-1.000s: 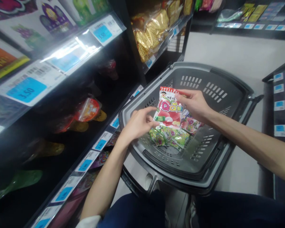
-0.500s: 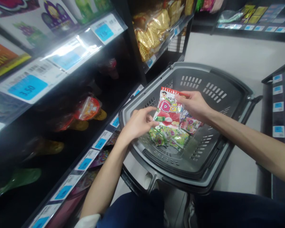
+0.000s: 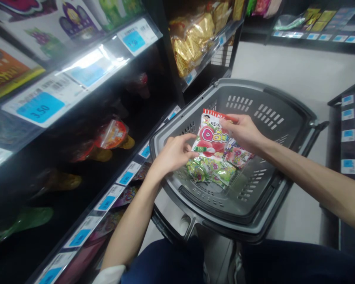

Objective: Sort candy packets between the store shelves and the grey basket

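Between my hands is a red and white bag of gummy candy (image 3: 211, 136), held face up over the grey shopping basket (image 3: 286, 94). My right hand (image 3: 244, 128) is closed on its upper right edge. At the bag's left side, the thumb and fingers of my left hand (image 3: 174, 154) pinch its edge. Beneath it, several green candy bags (image 3: 213, 170) lie on the basket floor, partly covered by the held bag. A pink candy bag (image 3: 238, 156) lies to their right, under my right hand.
A dark shelf with price tags (image 3: 106, 201) runs close along my left. Gold-wrapped packs (image 3: 192, 47) sit on a shelf beyond the basket. Another low shelf (image 3: 347, 130) stands at the right, and pale floor (image 3: 284, 59) shows ahead.
Both hands keep the same hold on the candy bag. The whole scene has shifted very slightly to the right in view.
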Available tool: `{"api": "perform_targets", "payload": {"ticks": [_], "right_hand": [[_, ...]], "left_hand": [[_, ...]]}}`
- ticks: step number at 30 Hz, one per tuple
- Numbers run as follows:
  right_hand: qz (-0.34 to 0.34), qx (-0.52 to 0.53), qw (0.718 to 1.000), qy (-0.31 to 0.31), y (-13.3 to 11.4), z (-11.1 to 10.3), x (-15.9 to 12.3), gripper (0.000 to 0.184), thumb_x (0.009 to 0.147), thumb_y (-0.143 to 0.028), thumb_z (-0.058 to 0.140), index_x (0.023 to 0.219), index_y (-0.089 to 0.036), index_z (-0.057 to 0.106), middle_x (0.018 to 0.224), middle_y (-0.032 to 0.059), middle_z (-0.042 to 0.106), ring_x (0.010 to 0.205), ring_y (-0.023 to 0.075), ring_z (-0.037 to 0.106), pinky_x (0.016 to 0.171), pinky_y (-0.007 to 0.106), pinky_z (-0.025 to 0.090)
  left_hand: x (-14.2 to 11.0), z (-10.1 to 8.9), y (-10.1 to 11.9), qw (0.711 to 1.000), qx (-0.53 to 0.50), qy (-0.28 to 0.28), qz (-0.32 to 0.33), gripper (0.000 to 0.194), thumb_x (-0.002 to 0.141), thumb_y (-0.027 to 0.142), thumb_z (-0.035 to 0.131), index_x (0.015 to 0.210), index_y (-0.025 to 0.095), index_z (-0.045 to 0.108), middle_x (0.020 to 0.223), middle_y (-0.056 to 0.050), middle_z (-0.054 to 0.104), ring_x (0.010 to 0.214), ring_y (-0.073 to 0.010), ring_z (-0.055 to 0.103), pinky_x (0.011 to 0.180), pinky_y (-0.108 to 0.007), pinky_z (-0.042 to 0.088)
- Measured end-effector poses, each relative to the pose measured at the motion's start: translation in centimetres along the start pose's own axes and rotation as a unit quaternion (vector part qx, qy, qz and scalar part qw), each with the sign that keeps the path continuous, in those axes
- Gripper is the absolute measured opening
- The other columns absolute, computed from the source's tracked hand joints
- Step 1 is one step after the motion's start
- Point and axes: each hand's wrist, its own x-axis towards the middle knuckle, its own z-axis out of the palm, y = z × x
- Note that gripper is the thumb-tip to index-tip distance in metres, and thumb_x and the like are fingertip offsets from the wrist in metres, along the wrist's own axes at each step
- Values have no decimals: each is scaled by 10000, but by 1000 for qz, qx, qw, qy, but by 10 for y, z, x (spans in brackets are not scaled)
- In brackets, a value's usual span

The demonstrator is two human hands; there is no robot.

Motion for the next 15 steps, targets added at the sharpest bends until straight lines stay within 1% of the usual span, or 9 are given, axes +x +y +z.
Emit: {"api": "perform_targets", "payload": {"ticks": [4, 10, 12, 15], "right_hand": [[-4, -4, 1000, 0, 0, 0, 0, 338, 747, -474, 826, 915, -194, 738, 887, 58, 745, 809, 182, 683, 736, 341, 590], [-7, -12, 1000, 18, 5, -3, 3, 325, 763, -462, 814, 934, -195, 742, 879, 67, 737, 802, 196, 682, 710, 356, 581], [-10, -23, 999, 32, -2, -5, 6, 294, 766, -438, 817, 908, -192, 740, 863, 69, 735, 799, 203, 679, 695, 353, 572], [-34, -61, 996, 54, -26, -3, 11, 226, 809, -358, 797, 899, -160, 736, 873, 79, 731, 791, 184, 662, 713, 341, 545]], "left_hand": [[0, -1, 1, 1000, -2, -1, -2, 518, 773, 254, 731, 1270, 149, 629, 700, -12, 727, 655, -174, 658, 692, -294, 478], [0, -1, 2, 1000, -14, 3, -7, 483, 754, 243, 749, 1221, 153, 660, 695, -14, 733, 664, -173, 674, 683, -289, 487], [1, 2, 4, 999, -23, 33, -1, 449, 755, 248, 754, 1188, 159, 678, 696, -11, 735, 656, -166, 674, 693, -289, 498], [1, 10, 11, 992, -60, 106, 16, 428, 791, 264, 730, 1204, 167, 666, 746, -8, 746, 680, -152, 682, 724, -278, 522]]}}
